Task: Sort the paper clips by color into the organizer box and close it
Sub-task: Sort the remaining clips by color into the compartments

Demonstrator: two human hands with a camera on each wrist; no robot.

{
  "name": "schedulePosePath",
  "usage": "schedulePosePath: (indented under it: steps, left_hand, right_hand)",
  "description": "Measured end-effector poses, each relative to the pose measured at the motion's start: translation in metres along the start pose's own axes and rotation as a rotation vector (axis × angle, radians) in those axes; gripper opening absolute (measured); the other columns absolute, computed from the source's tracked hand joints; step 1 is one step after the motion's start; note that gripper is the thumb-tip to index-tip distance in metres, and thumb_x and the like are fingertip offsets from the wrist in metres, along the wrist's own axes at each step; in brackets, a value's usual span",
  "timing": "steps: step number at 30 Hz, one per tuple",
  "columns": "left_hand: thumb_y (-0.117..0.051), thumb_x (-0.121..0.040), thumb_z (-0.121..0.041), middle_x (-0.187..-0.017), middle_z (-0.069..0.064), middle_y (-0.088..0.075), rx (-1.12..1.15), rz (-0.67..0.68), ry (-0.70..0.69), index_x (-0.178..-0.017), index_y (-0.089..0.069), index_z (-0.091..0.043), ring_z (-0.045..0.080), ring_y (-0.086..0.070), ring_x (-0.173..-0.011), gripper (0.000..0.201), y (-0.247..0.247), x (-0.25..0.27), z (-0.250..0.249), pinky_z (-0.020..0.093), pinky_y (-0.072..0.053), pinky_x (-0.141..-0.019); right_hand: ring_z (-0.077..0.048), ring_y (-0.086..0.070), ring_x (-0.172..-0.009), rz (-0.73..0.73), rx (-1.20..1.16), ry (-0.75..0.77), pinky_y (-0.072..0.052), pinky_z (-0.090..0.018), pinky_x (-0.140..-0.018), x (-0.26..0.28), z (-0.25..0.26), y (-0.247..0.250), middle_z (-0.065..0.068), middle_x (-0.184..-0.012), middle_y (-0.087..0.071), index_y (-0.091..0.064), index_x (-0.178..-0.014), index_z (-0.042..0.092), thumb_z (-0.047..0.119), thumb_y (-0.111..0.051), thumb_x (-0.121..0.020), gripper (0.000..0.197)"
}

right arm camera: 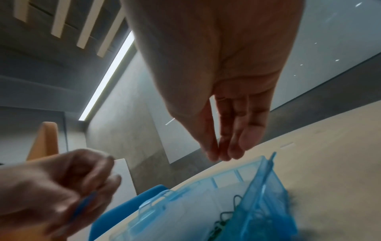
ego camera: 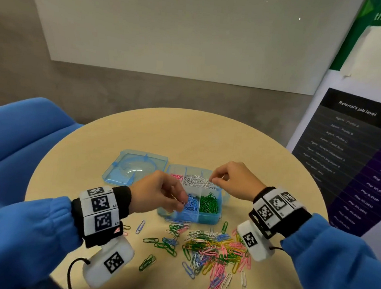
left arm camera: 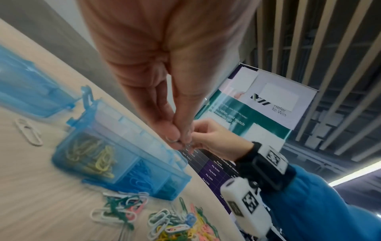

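1. Two hands work over the organizer box [ego camera: 209, 218], a translucent blue tray that sits on a round wooden table [ego camera: 185, 135] with its lid [ego camera: 136, 166] swung fully open and lying flat to the left.
2. Left hand [ego camera: 159, 193]: thumb and fingertips are pressed together in a pinch over the near-left part of the box, above the blue clips [ego camera: 191, 203]. The right wrist view shows a thin blue sliver between those fingers — most likely a blue paper clip, though it is blurred.
3. Right hand [ego camera: 234, 181]: it hovers over the far-right part of the box, above the white clips [ego camera: 199, 182], fingers drawn together and pointing down. Whether anything is held between them I cannot tell; the right wrist view shows the fingertips close but nothing clearly between them.
4. Sorted so far: green clips [ego camera: 209, 203] in the near-right compartment, blue next to them on the left, white behind, pink clips [ego camera: 176, 176] at the far left. The left wrist view also shows yellow clips [left arm camera: 92, 156] in a near corner compartment.
5. Unsorted pile [ego camera: 209, 249]: a mixed heap of green, pink, yellow, blue and white clips lies on the table just in front of the box, with a few strays spread out to the left.
6. Around it: a blue chair [ego camera: 16, 136] at left, a printed banner [ego camera: 351, 155] at right.
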State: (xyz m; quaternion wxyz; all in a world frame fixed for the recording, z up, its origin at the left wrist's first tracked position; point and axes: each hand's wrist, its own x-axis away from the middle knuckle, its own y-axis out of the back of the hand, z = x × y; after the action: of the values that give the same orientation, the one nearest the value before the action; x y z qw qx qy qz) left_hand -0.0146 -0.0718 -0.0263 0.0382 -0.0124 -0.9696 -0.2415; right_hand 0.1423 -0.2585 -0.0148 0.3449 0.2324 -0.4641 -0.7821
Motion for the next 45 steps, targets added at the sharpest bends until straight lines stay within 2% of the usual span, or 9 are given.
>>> schedulePosePath:
  steps: [4,9,17,21,24,31,39,42,45]
  left_hand:
    - [-0.077,-0.076,0.000,-0.078,0.016,-0.072,0.087,-0.039,0.028,-0.082,-0.066,-0.005,0.016,-0.068,-0.068,0.013,0.004,-0.006,0.004,0.022,-0.054,-0.063]
    - [-0.079,-0.074,-0.004,-0.085,0.023,-0.072,0.103,-0.119,0.077,-0.082,-0.066,-0.004,0.026,-0.070,-0.073,0.016,0.014,-0.023,0.008,0.035,-0.059,-0.073]
    - [-0.073,-0.081,-0.001,-0.085,0.016,-0.074,0.188,-0.144,0.152,-0.088,-0.061,-0.004,0.018,-0.071,-0.072,0.014,0.019,-0.050,0.000,0.028,-0.058,-0.073]
    - [-0.073,-0.082,-0.003,-0.083,0.018,-0.073,0.010,-0.044,0.183,-0.085,-0.060,-0.004,0.018,-0.066,-0.063,0.013,0.019,-0.070,-0.016,0.022,-0.055,-0.058]
    - [-0.077,-0.079,-0.007,-0.087,0.016,-0.074,-0.221,0.072,0.228,-0.082,-0.066,-0.007,0.021,-0.068,-0.071,0.012,0.012,-0.075,-0.019,0.029,-0.059,-0.071]
    - [-0.077,-0.079,-0.007,-0.075,0.008,-0.074,-0.323,-0.009,0.121,-0.081,-0.068,-0.007,0.013,-0.067,-0.061,0.009,0.009,-0.082,-0.030,0.025,-0.057,-0.058]
    - [-0.072,-0.086,-0.019,-0.109,-0.001,-0.070,-0.659,-0.140,-0.033,-0.110,-0.070,-0.016,0.012,-0.064,-0.095,0.025,0.004,-0.080,-0.027,0.024,-0.050,-0.083]
    - [-0.062,-0.092,-0.018,-0.103,-0.005,-0.066,-0.738,-0.218,-0.212,-0.101,-0.068,-0.022,0.008,-0.060,-0.084,0.012,-0.016,-0.047,-0.033,0.020,-0.044,-0.073]
    - [-0.056,-0.092,-0.019,-0.095,-0.008,-0.065,-0.793,-0.095,-0.255,-0.095,-0.066,-0.022,0.006,-0.053,-0.075,0.011,-0.038,-0.014,-0.033,0.019,-0.043,-0.069]
  right_hand:
    - [0.008,-0.057,-0.061,0.131,-0.038,0.094,-0.040,-0.007,-0.057,0.024,0.008,-0.004,0.017,-0.073,-0.065,-0.076,-0.089,0.017,0.026,-0.065,-0.091,0.014]
    - [0.001,-0.061,-0.062,0.173,-0.072,0.102,-0.045,-0.012,-0.058,0.041,0.004,-0.004,0.019,-0.066,-0.064,-0.076,-0.089,0.017,0.027,-0.066,-0.091,0.015]
    - [-0.004,-0.065,-0.062,0.190,-0.071,0.083,-0.042,-0.011,-0.056,0.048,0.004,-0.006,0.016,-0.064,-0.063,-0.076,-0.091,0.016,0.028,-0.064,-0.092,0.017]
    - [-0.006,-0.066,-0.065,0.200,-0.047,0.102,-0.045,-0.013,-0.059,0.050,0.008,-0.009,0.017,-0.069,-0.065,-0.076,-0.093,0.016,0.030,-0.064,-0.092,0.018]
    - [-0.009,-0.068,-0.069,0.208,-0.053,0.095,-0.050,-0.020,-0.063,0.056,0.008,-0.006,0.011,-0.075,-0.068,-0.075,-0.096,0.017,0.030,-0.063,-0.092,0.018]
    - [-0.011,-0.068,-0.068,0.197,-0.057,0.075,-0.052,-0.027,-0.067,0.066,0.002,0.001,0.011,-0.077,-0.069,-0.075,-0.094,0.021,0.029,-0.064,-0.092,0.014]
    - [0.003,-0.058,-0.069,0.269,0.147,0.151,-0.037,-0.005,-0.064,0.069,0.012,-0.018,0.008,-0.092,-0.073,-0.077,-0.099,0.020,0.014,-0.065,-0.090,0.017]
    - [-0.010,-0.065,-0.094,0.260,0.281,0.183,-0.043,-0.017,-0.076,0.070,0.016,-0.027,0.002,-0.110,-0.072,-0.071,-0.116,0.023,0.010,-0.061,-0.092,0.029]
    - [-0.025,-0.064,-0.101,0.306,0.482,0.221,-0.051,-0.035,-0.084,0.071,0.020,-0.034,-0.005,-0.116,-0.068,-0.065,-0.124,0.026,0.008,-0.058,-0.093,0.036]
